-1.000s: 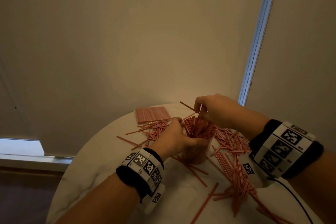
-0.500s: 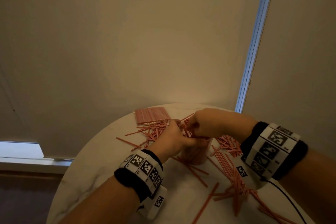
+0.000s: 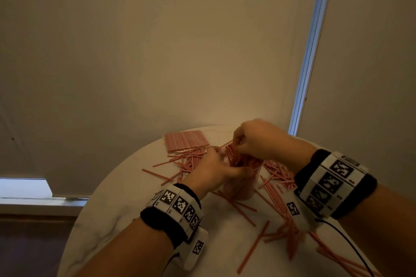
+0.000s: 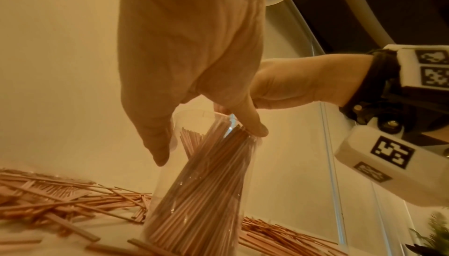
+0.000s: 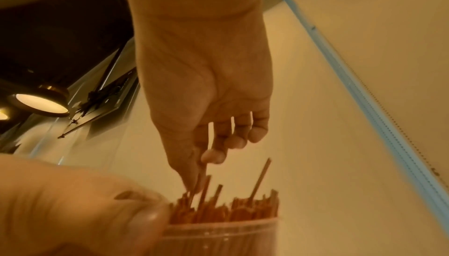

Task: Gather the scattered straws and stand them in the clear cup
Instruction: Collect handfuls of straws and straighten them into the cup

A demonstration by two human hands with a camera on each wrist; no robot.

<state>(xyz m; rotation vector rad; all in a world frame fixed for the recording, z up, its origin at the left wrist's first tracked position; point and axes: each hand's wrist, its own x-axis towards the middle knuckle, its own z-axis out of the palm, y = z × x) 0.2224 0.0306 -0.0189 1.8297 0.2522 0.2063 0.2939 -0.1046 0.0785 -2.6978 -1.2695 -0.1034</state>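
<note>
The left hand (image 3: 211,171) grips the cup (image 4: 194,202); the right hand (image 3: 258,139) pinches a straw (image 5: 203,166) above it. Loose straws (image 3: 276,189) cover the round white counter (image 3: 117,204) before a beige blind (image 3: 157,51).

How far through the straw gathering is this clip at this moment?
Partly done. The clear cup already holds a dense bunch of straws, standing but leaning. In hand: the left hand grips the cup near its rim while the right hand pinches a straw at the cup mouth. Left: many loose straws still lie across the table, and a flat packet of straws sits at the far edge.
</note>
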